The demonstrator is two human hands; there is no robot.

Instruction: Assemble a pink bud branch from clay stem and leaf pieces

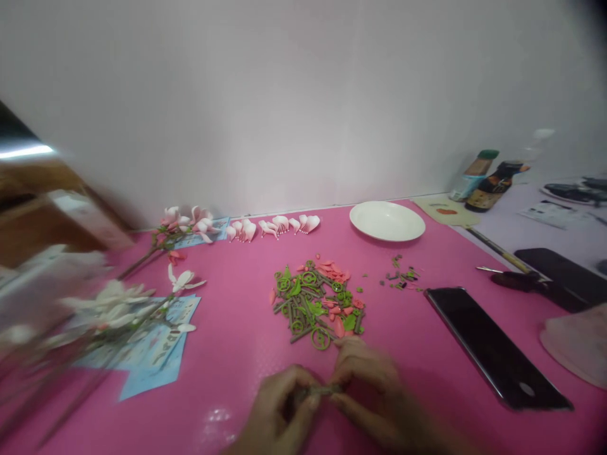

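Just above the pink tabletop (227, 354), near its front, my left hand (284, 407) and my right hand (374, 392) meet over a small brownish-green stick-like piece (322, 390). Thumb and finger of my left hand pinch one end of it; those of my right hand pinch the other. Parts of the piece are hidden by the fingertips. Beyond my hands lies a pile of small plastic pieces (308, 300): brown-green sticks, green rings and leaves, and pink petal-like bits. One green ring (321, 338) lies at the pile's near edge, close to my right hand.
Farther back stand a row of pale pink petals (279, 225) and a white plate (386, 221). At left, artificial flower stems (114, 306) lie over blue cards (156, 373). To the right are small scraps (403, 277), a black phone (493, 344), a dark-handled tool (516, 281) and bottles (493, 186).
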